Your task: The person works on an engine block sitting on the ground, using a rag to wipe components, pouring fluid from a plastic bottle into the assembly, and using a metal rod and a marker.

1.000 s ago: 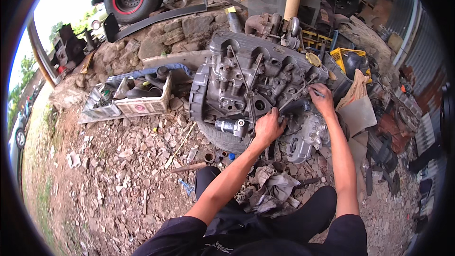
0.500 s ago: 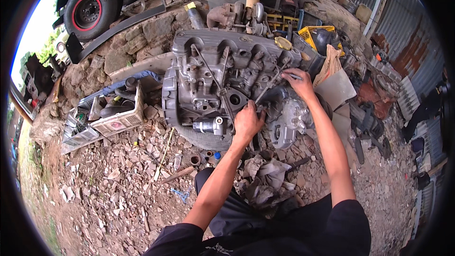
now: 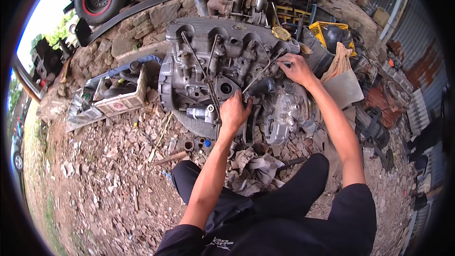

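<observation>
A grey engine (image 3: 194, 78) stands upright in front of me, with thin metal pipes (image 3: 195, 58) running down its near side. My left hand (image 3: 233, 113) is closed at the lower end of one slanting metal pipe (image 3: 258, 73), low on the engine's side. Near that pipe's upper end, my right hand (image 3: 296, 70) is closed in a pinch; a small dark piece shows between its fingers, too hidden to name. Beside my left hand sits a round-holed flange (image 3: 227, 88). Below my right hand is a cast metal housing (image 3: 290, 116).
Stony rubble covers the ground. A white crate of parts (image 3: 121, 104) stands to the left. Rags (image 3: 256, 168), a blue-capped bottle (image 3: 207, 145) and a wooden handle (image 3: 170, 157) lie near my knees. A yellow crate (image 3: 353, 50) and cardboard are at the right.
The view has shifted, with the engine sitting slightly higher and left. My right hand has closed in on the pipe's upper end; the grey rod-like piece in its fingers shows less. My left hand stays low.
</observation>
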